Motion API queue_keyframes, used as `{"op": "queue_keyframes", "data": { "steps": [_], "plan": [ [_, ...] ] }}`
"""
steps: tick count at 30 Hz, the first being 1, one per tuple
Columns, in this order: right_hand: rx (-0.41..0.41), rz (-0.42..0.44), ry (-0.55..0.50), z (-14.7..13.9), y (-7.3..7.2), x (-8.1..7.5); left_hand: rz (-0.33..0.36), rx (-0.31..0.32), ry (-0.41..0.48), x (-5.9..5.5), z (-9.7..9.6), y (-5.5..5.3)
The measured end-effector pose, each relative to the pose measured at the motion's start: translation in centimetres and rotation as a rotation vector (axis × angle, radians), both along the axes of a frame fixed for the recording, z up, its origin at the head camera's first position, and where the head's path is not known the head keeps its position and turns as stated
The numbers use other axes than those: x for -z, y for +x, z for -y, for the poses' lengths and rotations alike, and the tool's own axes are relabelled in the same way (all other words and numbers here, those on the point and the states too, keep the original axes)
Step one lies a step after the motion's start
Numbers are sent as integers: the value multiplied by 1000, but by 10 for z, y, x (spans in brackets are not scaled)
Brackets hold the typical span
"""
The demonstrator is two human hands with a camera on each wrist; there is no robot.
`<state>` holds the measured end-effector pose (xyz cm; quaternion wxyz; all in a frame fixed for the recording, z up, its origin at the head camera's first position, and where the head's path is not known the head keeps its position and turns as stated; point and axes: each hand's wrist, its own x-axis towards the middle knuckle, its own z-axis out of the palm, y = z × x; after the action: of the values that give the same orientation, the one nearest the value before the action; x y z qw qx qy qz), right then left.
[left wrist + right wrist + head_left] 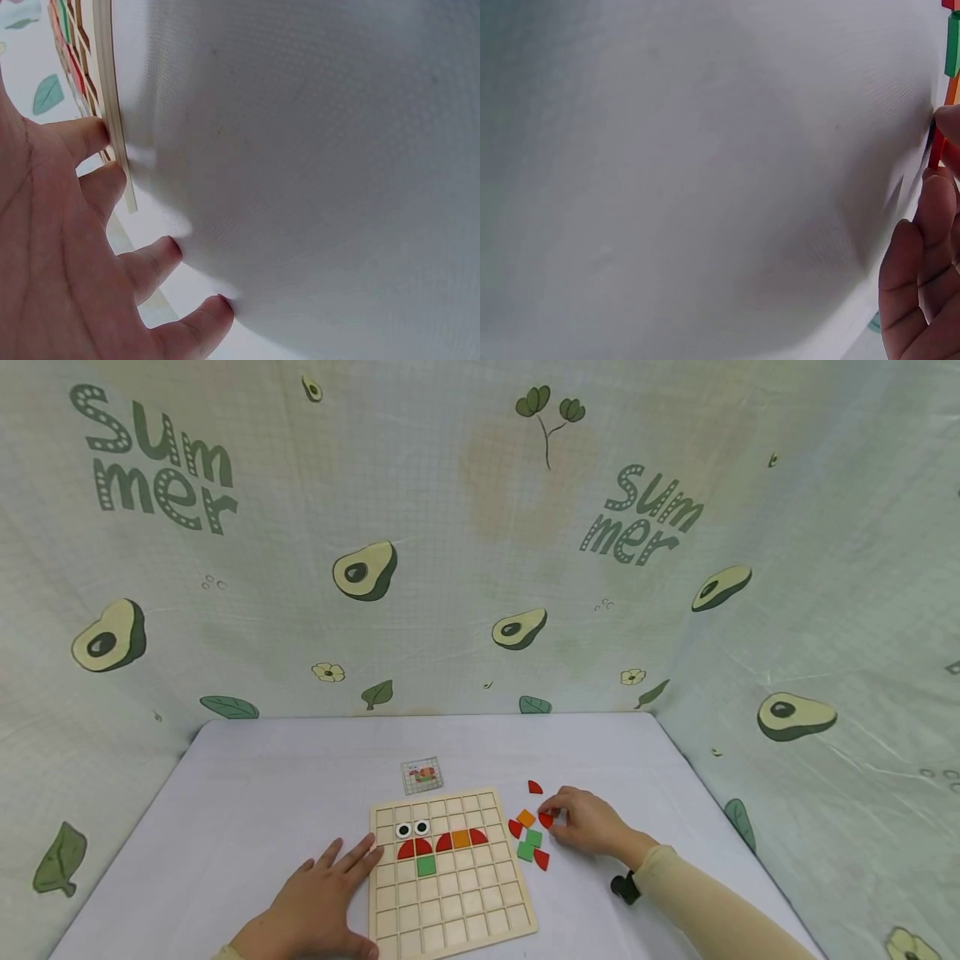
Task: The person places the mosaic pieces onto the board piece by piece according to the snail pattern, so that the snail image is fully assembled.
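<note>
A wooden grid board (457,893) lies on the table with tiles in its upper cells: two eye tiles (413,829), several red quarter-circle tiles (406,849), an orange square (461,838) and a green square (426,866). My left hand (318,893) lies with spread fingers at the board's left edge; in the left wrist view two fingertips (105,180) touch its side. To the right of the board, my right hand (588,822) pinches a red quarter-circle tile (937,146) between thumb and fingers, low over the table.
Loose tiles lie between board and right hand: an orange square (526,818), green squares (533,838) and red quarter-circles (542,859). One red quarter-circle (535,787) lies farther back. A small picture card (422,775) sits behind the board. Printed cloth (450,677) hangs around the table.
</note>
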<state>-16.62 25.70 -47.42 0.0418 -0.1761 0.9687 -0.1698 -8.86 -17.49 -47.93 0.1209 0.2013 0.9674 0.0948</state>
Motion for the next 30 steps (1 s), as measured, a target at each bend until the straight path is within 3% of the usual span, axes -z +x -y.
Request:
{"op": "queue_keyframes", "data": {
  "steps": [30],
  "plan": [
    [1,-29,-47,0,-1,0,-4,-2,-3,3,0,-1]
  ]
}}
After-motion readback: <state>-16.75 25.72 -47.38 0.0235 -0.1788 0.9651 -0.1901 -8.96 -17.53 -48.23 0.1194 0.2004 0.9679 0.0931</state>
